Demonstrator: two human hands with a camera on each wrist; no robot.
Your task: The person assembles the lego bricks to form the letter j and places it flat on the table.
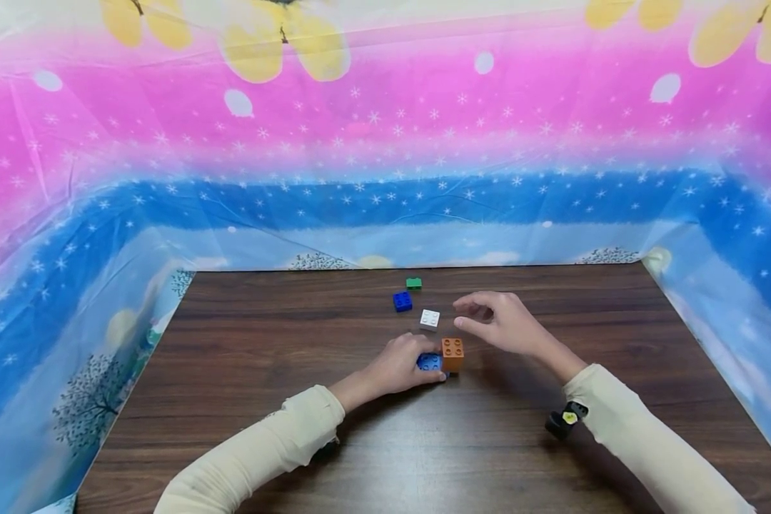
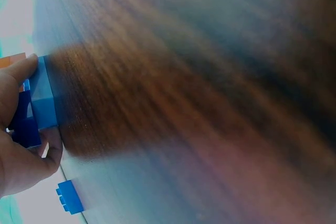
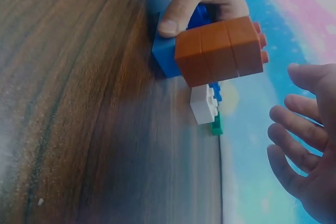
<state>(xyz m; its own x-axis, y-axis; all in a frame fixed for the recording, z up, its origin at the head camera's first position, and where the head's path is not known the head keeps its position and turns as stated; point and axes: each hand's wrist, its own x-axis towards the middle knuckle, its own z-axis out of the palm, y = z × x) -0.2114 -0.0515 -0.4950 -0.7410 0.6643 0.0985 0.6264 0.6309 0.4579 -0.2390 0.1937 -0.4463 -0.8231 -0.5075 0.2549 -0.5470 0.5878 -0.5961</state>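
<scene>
Left of the spread right hand [image 1: 507,325], the left hand [image 1: 400,364] has the orange stack [image 1: 452,355] standing at its fingertips (tall, so I'd worry); a slip in its pinch on the blue base [image 3: 164,53] could topple it, striking the white brick [image 1: 430,319] beyond.

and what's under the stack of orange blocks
Under the orange blocks, the right wrist view shows a light blue block sticking out to one side. The part of its top directly beneath them is covered and cannot be seen.
</scene>
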